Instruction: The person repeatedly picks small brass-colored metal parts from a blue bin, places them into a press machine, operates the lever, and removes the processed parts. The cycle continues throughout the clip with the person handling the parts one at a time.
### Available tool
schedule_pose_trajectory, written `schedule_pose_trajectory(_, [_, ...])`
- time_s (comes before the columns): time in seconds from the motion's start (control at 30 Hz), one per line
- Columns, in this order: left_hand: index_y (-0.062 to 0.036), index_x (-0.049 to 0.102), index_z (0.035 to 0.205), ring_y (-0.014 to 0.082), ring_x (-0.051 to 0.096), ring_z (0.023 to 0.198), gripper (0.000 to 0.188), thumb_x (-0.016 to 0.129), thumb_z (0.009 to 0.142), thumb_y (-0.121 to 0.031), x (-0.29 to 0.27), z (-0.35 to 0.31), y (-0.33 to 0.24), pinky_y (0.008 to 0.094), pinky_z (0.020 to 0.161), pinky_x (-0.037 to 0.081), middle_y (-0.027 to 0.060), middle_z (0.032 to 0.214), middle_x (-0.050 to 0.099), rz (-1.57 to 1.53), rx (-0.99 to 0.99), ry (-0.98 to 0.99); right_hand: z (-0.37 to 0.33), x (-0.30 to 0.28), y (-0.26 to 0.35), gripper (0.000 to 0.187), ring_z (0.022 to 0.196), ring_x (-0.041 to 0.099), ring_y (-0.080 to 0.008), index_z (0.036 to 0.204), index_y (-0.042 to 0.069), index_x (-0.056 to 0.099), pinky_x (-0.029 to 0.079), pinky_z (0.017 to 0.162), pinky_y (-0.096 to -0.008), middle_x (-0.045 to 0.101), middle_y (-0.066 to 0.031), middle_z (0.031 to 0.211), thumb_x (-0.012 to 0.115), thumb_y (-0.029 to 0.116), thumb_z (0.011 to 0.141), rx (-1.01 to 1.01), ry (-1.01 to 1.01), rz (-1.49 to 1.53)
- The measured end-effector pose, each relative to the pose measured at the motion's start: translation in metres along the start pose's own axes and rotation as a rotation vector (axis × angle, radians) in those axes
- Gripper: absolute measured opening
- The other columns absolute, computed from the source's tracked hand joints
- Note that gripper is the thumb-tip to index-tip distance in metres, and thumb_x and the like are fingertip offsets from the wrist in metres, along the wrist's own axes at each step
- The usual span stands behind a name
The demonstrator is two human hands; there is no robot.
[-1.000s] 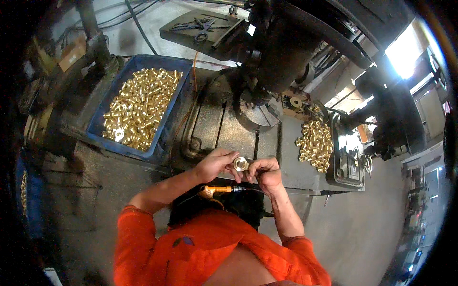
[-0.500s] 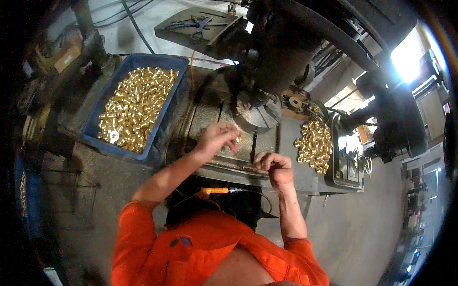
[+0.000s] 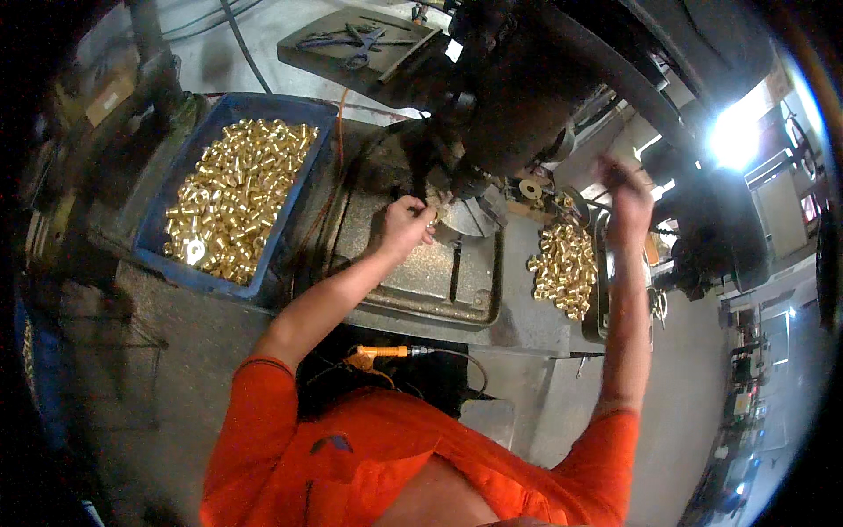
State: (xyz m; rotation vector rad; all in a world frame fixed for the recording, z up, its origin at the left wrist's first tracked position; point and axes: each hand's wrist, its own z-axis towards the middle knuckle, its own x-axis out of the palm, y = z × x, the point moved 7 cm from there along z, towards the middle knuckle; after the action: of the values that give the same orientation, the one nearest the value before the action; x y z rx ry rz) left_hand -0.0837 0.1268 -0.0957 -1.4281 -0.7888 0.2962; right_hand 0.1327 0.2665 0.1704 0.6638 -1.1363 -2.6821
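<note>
My left hand (image 3: 407, 230) is closed at the near left side of the round metal chuck (image 3: 470, 217), pinching a small brass fitting that mostly hides behind its fingertips. The chuck sits on the machine's metal table (image 3: 417, 279), which is strewn with brass chips. Above it looms the dark drill press head (image 3: 505, 114). Raised at the right, my right hand (image 3: 628, 206) is beyond the pile of brass fittings (image 3: 564, 268); its fingers are dark and smeared, so whether they grip anything cannot be made out.
At the left stands a blue bin (image 3: 151, 249) full of brass fittings. Pliers (image 3: 360, 54) lie on a dark plate at the back. An orange-handled air gun (image 3: 379, 352) hangs below the table's front edge. A second dark machine (image 3: 729, 220) stands at the right.
My left hand has moved up to the chuck, its fingers drawn together. My right hand has left the table's front edge, swinging far up and to the right past the brass pile.
</note>
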Motion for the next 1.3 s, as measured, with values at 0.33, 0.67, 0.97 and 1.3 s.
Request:
schedule_pose_trajectory(0.33, [0.0037, 0.045, 0.095, 0.0167, 0.057, 0.050, 0.028, 0.061, 0.081, -0.015, 0.001, -0.001, 0.001, 0.0284, 0.038, 0.047, 0.0123, 0.066, 0.054, 0.010, 0.017, -0.090, 0.106, -0.071, 0.027, 0.030, 0.081, 0.055, -0.0205, 0.109, -0.002, 0.052, 0.046, 0.072, -0.0327, 0.057, -0.0129, 0.096, 0.049, 0.012, 0.083, -0.138, -0.120, 0.338])
schedule_pose_trajectory(0.67, [0.0039, 0.044, 0.094, 0.0180, 0.056, 0.048, 0.028, 0.059, 0.081, -0.016, 0.003, -0.009, -0.009, 0.0298, 0.044, 0.046, 0.0140, 0.072, 0.054, 0.027, 0.009, -0.027, -0.138, -0.029, 0.033, 0.024, 0.093, 0.053, -0.0394, 0.060, 0.007, 0.030, 0.034, 0.093, -0.0575, 0.042, -0.0093, 0.065, 0.042, 0.019, 0.077, -0.428, -0.291, 0.438])
schedule_pose_trajectory(0.97, [0.0129, 0.044, 0.105, 0.0219, 0.063, 0.060, 0.045, 0.059, 0.083, -0.024, -0.005, 0.000, -0.004, 0.0288, 0.048, 0.049, 0.0182, 0.084, 0.059, -0.096, -0.073, 0.053, -0.132, -0.031, 0.040, 0.021, 0.089, 0.057, -0.0381, 0.059, 0.006, 0.027, 0.038, 0.090, -0.0558, 0.047, -0.0127, 0.062, 0.038, -0.005, 0.073, -0.489, -0.303, 0.225])
schedule_pose_trajectory(1.3, [0.0008, 0.058, 0.092, 0.0263, 0.059, 0.085, 0.025, 0.065, 0.071, -0.009, 0.015, -0.042, -0.071, 0.0417, 0.085, 0.042, 0.0142, 0.094, 0.061, 1.071, 0.985, 0.002, 0.035, -0.071, 0.107, 0.020, 0.063, 0.054, -0.0145, 0.079, -0.002, 0.054, 0.041, 0.060, -0.0244, 0.061, -0.0129, 0.074, 0.050, 0.016, 0.088, -0.466, -0.143, -0.022])
